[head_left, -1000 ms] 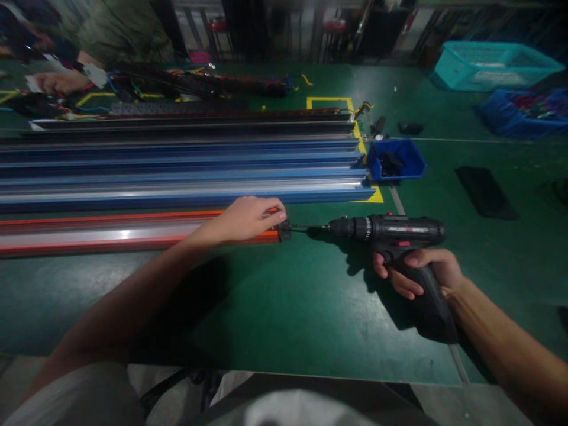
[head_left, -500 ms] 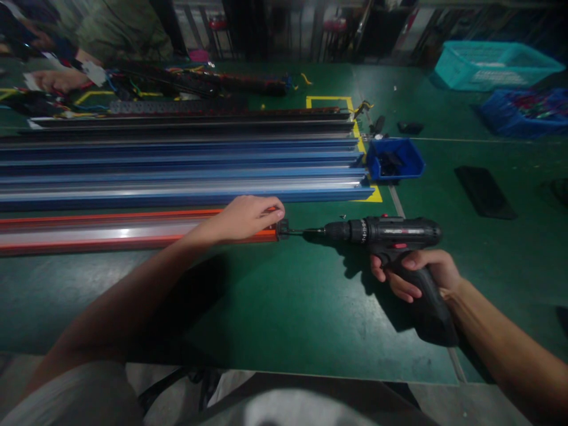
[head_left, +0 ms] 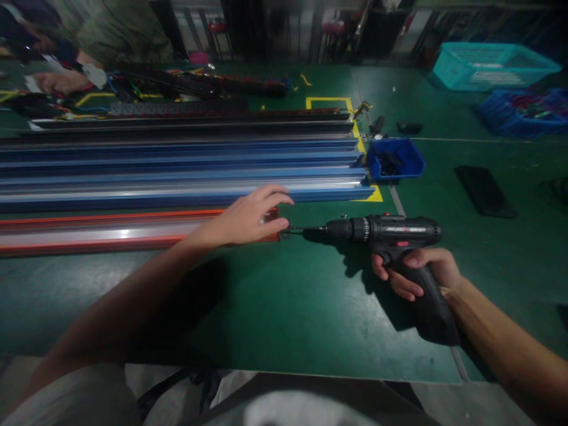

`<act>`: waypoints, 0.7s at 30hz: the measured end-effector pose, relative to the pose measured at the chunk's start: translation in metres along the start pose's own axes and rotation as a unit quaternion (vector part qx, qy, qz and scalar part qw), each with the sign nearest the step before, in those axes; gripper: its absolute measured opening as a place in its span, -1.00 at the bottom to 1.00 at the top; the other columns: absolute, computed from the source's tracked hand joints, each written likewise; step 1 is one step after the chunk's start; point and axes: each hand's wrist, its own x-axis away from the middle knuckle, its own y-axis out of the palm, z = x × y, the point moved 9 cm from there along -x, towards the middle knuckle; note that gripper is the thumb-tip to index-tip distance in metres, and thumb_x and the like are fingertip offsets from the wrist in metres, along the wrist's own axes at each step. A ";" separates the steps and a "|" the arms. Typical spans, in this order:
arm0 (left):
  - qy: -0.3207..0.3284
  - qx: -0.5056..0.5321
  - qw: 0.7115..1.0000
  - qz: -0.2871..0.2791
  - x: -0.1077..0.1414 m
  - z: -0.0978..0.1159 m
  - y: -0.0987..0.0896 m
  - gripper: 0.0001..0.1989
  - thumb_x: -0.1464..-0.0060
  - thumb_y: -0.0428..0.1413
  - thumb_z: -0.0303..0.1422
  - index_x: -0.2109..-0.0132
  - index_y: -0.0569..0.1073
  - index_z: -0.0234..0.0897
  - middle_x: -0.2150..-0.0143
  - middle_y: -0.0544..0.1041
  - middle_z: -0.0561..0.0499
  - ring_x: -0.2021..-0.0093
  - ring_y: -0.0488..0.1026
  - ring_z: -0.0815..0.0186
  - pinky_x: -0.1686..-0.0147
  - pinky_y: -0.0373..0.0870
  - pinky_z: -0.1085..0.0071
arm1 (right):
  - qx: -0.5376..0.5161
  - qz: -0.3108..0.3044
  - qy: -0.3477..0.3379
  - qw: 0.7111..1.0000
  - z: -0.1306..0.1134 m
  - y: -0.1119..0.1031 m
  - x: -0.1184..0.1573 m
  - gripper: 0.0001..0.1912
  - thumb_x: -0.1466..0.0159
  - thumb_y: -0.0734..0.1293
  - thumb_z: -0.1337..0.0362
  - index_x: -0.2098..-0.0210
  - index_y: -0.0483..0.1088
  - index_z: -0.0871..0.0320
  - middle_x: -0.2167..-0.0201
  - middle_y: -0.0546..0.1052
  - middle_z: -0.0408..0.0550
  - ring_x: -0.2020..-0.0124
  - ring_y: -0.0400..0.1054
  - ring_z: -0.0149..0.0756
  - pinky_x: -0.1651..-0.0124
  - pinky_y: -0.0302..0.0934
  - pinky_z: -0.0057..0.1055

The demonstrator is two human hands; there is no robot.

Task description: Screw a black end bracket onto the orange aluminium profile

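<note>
An orange metal profile (head_left: pixel 124 234) lies lengthwise on the green table, with a small dark end piece (head_left: pixel 284 232) at its right end. Over that end rests my left hand (head_left: pixel 252 216), fingers apart and holding nothing; its thumb is near the end piece. My right hand (head_left: pixel 412 272) is wrapped round the handle of a black cordless drill (head_left: pixel 390 229). The drill lies level, and its long thin bit (head_left: pixel 308 228) points left at the end piece. Whether the tip touches it I cannot tell.
Blue metal profiles (head_left: pixel 186 177) lie in a row behind the orange one. A small blue bin (head_left: pixel 397 160) holds black parts. Farther right are a dark phone-like slab (head_left: pixel 483 190) and a teal basket (head_left: pixel 494 65). A co-worker's hand (head_left: pixel 60 81) is at the far left among wires.
My left hand has opened: its fingers have lifted and spread off the orange profile's end, and the thumb has come forward. My right hand and the drill have barely moved.
</note>
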 end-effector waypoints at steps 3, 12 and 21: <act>0.052 -0.040 0.997 0.043 0.004 0.010 -0.006 -0.54 -0.27 0.16 -0.06 -0.16 0.48 -0.24 -0.36 0.37 -0.24 -0.37 0.33 0.03 -0.35 0.28 0.08 | -0.008 0.007 -0.006 1.000 -0.001 -0.001 -0.001 -0.54 -0.20 0.28 0.29 0.00 0.54 0.47 0.24 0.60 0.29 0.70 0.24 -0.46 0.53 0.41 -0.40; 0.110 -0.041 0.989 0.085 0.007 0.019 -0.010 -0.77 -0.33 0.14 -0.20 0.01 0.51 -0.25 -0.07 0.54 -0.16 -0.13 0.47 0.18 -0.18 0.38 0.20 | -0.021 -0.024 -0.028 0.999 -0.001 0.007 -0.002 -0.53 -0.23 0.28 0.27 -0.02 0.53 0.47 0.23 0.59 0.26 0.70 0.15 -0.52 0.51 0.41 -0.44; 0.094 -0.002 0.993 0.065 0.003 0.017 -0.009 -0.79 -0.40 0.05 -0.26 0.12 0.53 -0.24 0.08 0.57 -0.11 -0.03 0.47 0.23 -0.12 0.40 0.23 | -0.033 -0.037 -0.028 0.998 0.001 0.010 -0.003 -0.53 -0.25 0.28 0.27 -0.03 0.53 0.47 0.21 0.59 0.28 0.69 0.14 -0.53 0.48 0.44 -0.45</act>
